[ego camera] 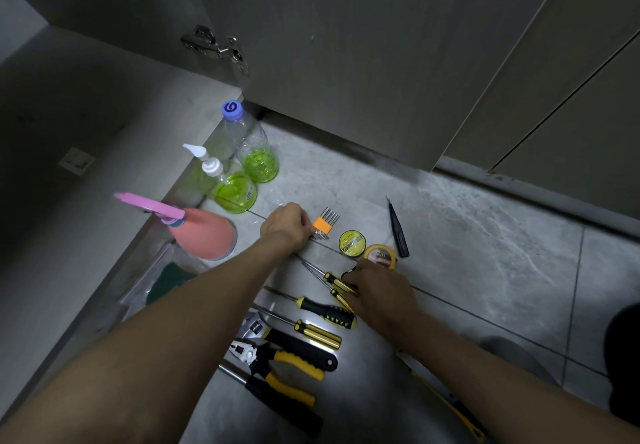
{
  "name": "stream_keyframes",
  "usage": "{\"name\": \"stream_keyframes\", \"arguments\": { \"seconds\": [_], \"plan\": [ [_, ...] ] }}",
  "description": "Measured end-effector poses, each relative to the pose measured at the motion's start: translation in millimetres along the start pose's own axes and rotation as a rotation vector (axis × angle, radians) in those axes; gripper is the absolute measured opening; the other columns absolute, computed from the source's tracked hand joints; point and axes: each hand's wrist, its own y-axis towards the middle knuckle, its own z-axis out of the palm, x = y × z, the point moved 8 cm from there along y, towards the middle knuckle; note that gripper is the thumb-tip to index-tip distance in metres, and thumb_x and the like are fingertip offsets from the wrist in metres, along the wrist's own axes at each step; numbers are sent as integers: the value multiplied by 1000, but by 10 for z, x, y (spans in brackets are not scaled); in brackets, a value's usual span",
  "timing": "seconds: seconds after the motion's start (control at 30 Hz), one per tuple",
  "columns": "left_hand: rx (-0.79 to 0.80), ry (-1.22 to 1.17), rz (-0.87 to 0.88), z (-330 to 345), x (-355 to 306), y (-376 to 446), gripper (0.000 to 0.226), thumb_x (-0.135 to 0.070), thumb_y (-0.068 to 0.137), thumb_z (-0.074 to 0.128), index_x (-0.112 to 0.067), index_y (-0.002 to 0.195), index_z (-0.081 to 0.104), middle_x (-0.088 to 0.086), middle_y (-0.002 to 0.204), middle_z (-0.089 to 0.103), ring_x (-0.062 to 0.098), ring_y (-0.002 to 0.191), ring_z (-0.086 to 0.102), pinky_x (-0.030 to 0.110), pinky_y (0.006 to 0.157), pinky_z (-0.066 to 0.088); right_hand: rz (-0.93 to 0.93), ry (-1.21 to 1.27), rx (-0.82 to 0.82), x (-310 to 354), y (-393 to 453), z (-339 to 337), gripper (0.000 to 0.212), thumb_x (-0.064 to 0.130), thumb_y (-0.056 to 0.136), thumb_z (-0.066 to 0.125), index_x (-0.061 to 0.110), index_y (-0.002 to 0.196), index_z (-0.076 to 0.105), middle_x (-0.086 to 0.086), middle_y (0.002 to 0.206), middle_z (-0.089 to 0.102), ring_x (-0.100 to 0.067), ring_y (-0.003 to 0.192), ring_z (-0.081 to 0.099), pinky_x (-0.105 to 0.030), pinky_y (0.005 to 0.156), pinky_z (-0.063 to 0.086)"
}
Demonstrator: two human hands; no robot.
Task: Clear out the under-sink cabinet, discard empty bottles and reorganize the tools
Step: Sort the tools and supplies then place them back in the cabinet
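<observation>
The hex key set lies on the floor at the head of the tool row, keys pointing toward the cabinet, pinched at its near end by the left hand; the right hand grips two small screwdrivers.
</observation>
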Motion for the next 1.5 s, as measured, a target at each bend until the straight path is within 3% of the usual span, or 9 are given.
{"name": "stream_keyframes", "arguments": {
  "seconds": [0.3,0.53,0.63,0.73,0.87,0.93,1.17,1.33,1.5],
  "plan": [
    [-8,31,-21,-39,52,-83,14,-27,85,66,-19,95,74,9,106,70,31,102,64,35,81,53,-26,0,13,23,20,37,22,40,95,56,30,111,67,4,118,55,-21,101,63,-28,68,42],
    [8,5,-47,-33,81,-124,16,-26,86,65,-19,98,73,9,106,70,30,103,63,38,86,54,-37,64,-95,-5,-30,-64,21,42,96,54,29,99,71,8,101,58,-15,82,63,-25,58,36],
    [13,-8,-69,-29,113,-142,15,-27,85,67,-20,96,73,8,104,70,29,101,64,36,84,54,126,199,-280,-255,-67,-299,14,35,94,61,27,89,72,7,91,62,-13,74,62,-26,59,37],
    [10,-18,-78,-34,121,-165,13,-27,85,67,-20,94,73,8,102,70,29,99,65,35,83,54,406,347,-416,-727,-73,-471,12,29,91,66,22,101,68,2,101,62,-19,92,59,-31,70,42],
    [27,4,-67,-12,108,-178,14,-26,84,66,-20,95,73,9,102,70,30,99,64,36,83,54,599,312,-207,-1126,63,-420,35,34,88,71,14,116,63,-8,116,56,-29,107,56,-37,79,48],
    [34,16,-62,5,120,-184,14,-28,85,66,-20,95,72,10,103,70,30,100,64,36,83,54,592,294,-136,-1159,136,-374,34,33,86,72,17,115,64,-6,117,57,-28,104,58,-36,77,49],
    [1,-31,-71,38,172,-218,10,-28,86,62,-21,84,69,7,97,70,29,97,64,33,79,50,490,372,-188,-1029,455,-445,24,17,77,71,22,100,71,2,100,64,-19,87,59,-27,65,41],
    [-90,-77,-55,-23,198,-321,13,-33,89,56,-24,88,65,0,95,69,26,92,63,32,75,49,213,267,-127,-776,785,-506,24,8,84,64,18,104,72,3,98,58,-20,96,57,-30,71,46],
    [-140,-148,-57,-62,249,-610,10,-29,88,54,-26,89,64,-2,97,69,26,93,63,35,76,52,188,191,-66,-712,884,-551,28,9,86,60,18,109,72,-6,110,60,-26,106,55,-38,81,52]
  ]
}}
